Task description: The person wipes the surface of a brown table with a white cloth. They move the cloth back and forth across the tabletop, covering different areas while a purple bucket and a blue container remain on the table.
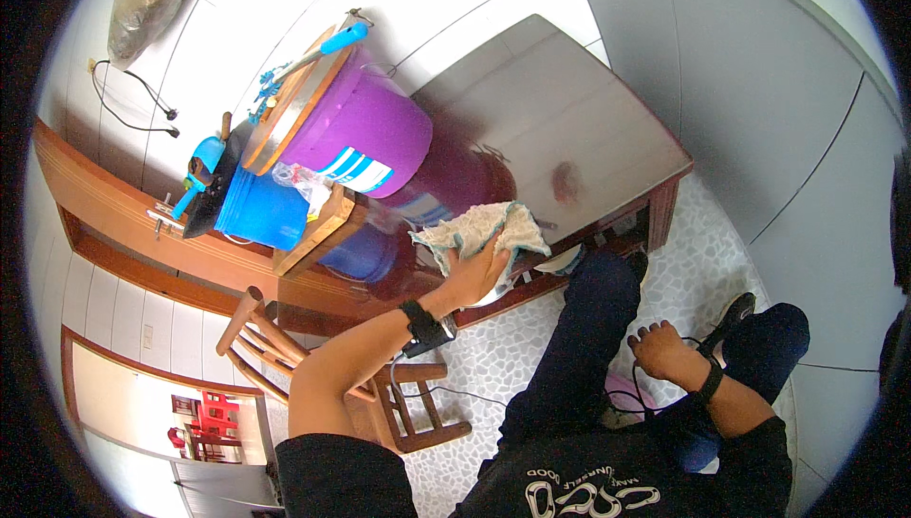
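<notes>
My left hand [478,272] is on a cream cloth with a teal edge [491,226], fingers spread over it, at the near edge of a table with a glossy top [562,98]. The cloth lies bunched and partly folded. Part of a white rounded thing shows below that hand; what it is I cannot tell. My right hand [658,351] hangs in front of my lower legs with its fingers loosely curled, and nothing shows in it. A black cable [639,393] runs close beside it. Both wrists wear black straps.
A purple bucket [370,127] with a round wooden board on top stands on the table's left. Beyond it are a blue bucket [263,208], a wooden frame [320,230] and a blue-handled scoop [206,162]. A wooden chair [413,411] stands at lower left; a grey wall [769,105] bounds the right.
</notes>
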{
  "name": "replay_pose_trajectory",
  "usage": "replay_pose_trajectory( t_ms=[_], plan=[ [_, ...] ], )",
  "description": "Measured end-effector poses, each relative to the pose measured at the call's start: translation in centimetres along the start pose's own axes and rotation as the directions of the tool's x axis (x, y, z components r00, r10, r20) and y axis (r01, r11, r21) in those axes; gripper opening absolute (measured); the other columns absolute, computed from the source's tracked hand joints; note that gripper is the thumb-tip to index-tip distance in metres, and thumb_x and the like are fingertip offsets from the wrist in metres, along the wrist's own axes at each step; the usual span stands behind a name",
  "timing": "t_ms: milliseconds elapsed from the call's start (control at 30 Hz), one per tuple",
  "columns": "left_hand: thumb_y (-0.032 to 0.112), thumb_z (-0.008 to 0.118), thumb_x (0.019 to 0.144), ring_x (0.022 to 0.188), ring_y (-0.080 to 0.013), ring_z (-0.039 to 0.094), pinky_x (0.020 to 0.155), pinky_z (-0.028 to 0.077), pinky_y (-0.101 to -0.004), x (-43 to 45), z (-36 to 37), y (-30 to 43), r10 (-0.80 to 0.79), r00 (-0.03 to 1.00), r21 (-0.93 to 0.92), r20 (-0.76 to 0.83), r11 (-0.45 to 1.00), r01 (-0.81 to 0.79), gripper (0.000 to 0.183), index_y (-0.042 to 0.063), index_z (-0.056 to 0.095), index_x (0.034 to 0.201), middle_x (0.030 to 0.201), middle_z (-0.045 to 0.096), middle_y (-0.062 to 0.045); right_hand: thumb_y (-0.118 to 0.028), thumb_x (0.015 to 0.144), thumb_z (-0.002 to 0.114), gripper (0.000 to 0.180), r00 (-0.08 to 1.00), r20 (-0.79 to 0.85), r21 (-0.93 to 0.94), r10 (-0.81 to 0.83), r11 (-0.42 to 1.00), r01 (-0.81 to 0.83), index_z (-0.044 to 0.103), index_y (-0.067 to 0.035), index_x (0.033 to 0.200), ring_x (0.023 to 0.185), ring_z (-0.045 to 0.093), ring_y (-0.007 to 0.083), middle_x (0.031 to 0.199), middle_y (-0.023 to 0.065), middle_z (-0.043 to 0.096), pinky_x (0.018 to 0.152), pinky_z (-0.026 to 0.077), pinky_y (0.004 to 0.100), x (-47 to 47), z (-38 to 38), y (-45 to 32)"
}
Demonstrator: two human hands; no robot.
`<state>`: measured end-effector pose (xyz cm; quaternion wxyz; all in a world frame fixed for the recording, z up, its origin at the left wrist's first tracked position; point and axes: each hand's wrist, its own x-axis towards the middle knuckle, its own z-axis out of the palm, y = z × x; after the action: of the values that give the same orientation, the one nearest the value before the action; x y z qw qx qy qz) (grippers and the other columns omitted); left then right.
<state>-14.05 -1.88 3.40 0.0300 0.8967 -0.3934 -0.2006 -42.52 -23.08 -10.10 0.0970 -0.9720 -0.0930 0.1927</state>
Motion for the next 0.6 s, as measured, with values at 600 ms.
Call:
replay_pose_trajectory(
  t_ms=[600],
  plan=[
    [0.06, 0.024, 0.093, 0.139, -0.0445, 0.013, 0.109, 0.005, -0.0598, 26.2, -5.8, -9.1, -0.139, 0.987, -0.232, -0.085, 0.966, 0.116, 0.077, 0.014, 0.001, 0.15, 0.153, 0.017, -0.019, -0.018, 0.081, 0.054, 0.035, 0.996, -0.087, 0.044, -0.002, 0.999, 0.006, 0.061, -0.004, 0.112, 0.085, 0.059, 0.0263, 0.093, 0.0115, 0.063, 0.074, 0.044, 0.0397, -0.5, -0.9, 0.2]
  ],
)
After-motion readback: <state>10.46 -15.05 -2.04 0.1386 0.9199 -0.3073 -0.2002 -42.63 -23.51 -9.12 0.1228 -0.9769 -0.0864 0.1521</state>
